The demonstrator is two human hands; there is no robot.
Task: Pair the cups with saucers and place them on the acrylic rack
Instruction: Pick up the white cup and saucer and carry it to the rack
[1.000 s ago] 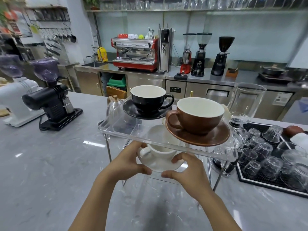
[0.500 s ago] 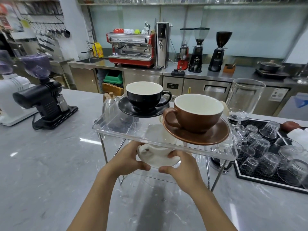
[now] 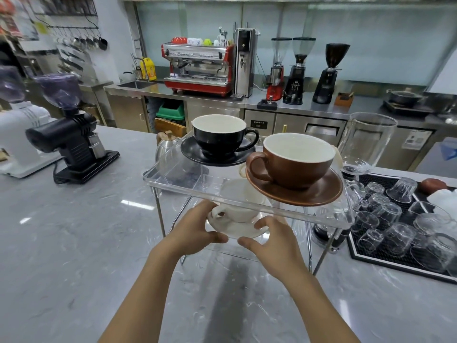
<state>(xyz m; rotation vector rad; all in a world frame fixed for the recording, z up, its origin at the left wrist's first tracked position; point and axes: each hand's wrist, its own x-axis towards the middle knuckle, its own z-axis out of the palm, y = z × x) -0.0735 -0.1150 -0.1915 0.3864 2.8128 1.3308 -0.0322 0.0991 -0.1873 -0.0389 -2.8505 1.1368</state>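
Head view looks down on two bare hands bringing a white cup (image 3: 237, 211) on its white saucer (image 3: 236, 227) in under the top shelf of the acrylic rack (image 3: 173, 180). The left hand (image 3: 195, 230) grips the saucer's left rim, thumb curled under the near edge and fingers round the far side; the right hand (image 3: 274, 240) mirrors it on the right rim, thumb and fingers hooked about the edge. Whether the saucer is already resting on the lower tier or just clear of it cannot be told — the clear plastic gives little away.

Up top, a black cup (image 3: 218, 136) sits on a black saucer (image 3: 215, 154), and just beside it a brown cup (image 3: 295, 160) sits on a brown saucer (image 3: 296, 190) that looks to hang a little over the shelf's front edge.

How will it handle? Glazed ceramic by the look of it: stiff, smooth, breakable, and probably slick under the fingers. The cup stands loose on the saucer, so any tilt could send it sliding — the rim hold on opposite sides seems the right one, keeping the plate level. Headroom under the shelf looks tight, and a knock upward could jolt the pairs above. A marble counter (image 3: 74, 243) lies below.
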